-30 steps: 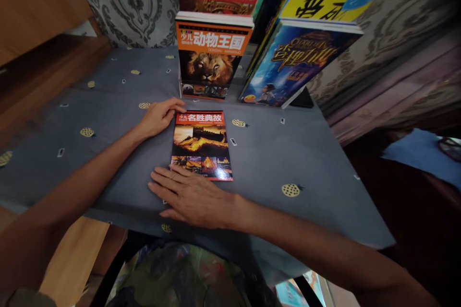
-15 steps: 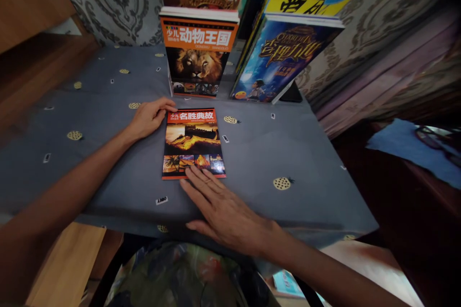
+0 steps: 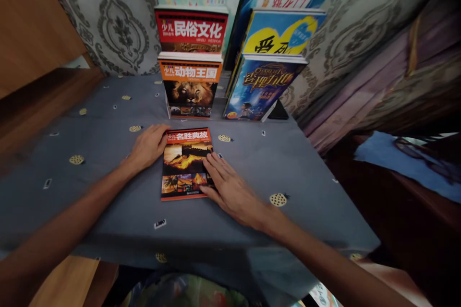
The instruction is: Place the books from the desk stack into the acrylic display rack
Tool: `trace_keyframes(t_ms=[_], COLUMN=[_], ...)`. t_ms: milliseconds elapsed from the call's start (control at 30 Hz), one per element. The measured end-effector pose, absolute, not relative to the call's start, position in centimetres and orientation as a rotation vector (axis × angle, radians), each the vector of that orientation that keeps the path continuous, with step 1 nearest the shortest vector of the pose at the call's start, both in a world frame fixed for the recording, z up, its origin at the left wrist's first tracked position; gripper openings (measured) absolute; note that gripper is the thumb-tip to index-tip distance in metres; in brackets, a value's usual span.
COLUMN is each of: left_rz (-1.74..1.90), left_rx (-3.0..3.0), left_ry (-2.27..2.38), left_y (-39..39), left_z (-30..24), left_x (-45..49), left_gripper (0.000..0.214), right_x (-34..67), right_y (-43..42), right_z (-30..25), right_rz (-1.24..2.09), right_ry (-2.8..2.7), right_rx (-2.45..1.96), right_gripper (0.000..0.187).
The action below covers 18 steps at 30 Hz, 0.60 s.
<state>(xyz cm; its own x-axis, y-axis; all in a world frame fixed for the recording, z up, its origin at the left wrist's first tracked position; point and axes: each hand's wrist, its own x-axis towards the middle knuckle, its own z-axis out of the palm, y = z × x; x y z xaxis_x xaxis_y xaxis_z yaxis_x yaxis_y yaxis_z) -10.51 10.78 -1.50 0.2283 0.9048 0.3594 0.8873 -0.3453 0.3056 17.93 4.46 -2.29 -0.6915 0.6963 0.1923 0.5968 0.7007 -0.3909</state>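
Note:
A thin orange-and-black book (image 3: 183, 163) with a wall photo on its cover lies flat on the grey cloth-covered table (image 3: 108, 192). My left hand (image 3: 147, 146) rests against the book's upper left corner, fingers loosely curled and apart. My right hand (image 3: 230, 187) lies flat with its fingers stretched out over the book's right edge and lower right part. Neither hand holds anything.
Several books stand propped at the back: a lion-cover book (image 3: 190, 86), a red one (image 3: 190, 31) behind it, a dark blue one (image 3: 262, 88) and a yellow-blue one (image 3: 283, 33). Patterned wallpaper (image 3: 118, 29) is behind. A wooden panel (image 3: 32, 24) is at left, and the table's front edge is near me.
My right hand has slid from below the book's bottom edge up to its right side. The view has tilted up, showing more books at the back. My left hand has stayed at the corner.

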Motion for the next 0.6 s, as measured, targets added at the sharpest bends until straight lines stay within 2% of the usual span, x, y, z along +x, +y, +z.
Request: trace_keyframes(t_ms=[200,333,500,600], left_rz=[0.629,0.800,1.240,1.313], left_rx=[2.378,2.218,1.457,0.939], left_ry=[1.983,1.899,1.536,1.344], left_y=[9.8,10.1,11.0,10.9], left_z=[-0.9,-1.0,-1.2,-0.7], left_x=[-9.7,-9.9,-10.1,-9.2], left_gripper=[0.030,0.029,0.034,0.037], right_x=[14.7,13.2,13.2,13.5], right_y=[8.6,9.5,9.3,9.3], right_z=[-2.4,-3.2,-3.4,-3.5], right_rz=[0.359,0.275,0.315,0.362], right_ry=[-2.538,-2.467,-2.426,-2.400], right_rx=[-1.172,-1.260,-1.275,-1.253], right_gripper=[0.061,0.057,0.058,0.059])
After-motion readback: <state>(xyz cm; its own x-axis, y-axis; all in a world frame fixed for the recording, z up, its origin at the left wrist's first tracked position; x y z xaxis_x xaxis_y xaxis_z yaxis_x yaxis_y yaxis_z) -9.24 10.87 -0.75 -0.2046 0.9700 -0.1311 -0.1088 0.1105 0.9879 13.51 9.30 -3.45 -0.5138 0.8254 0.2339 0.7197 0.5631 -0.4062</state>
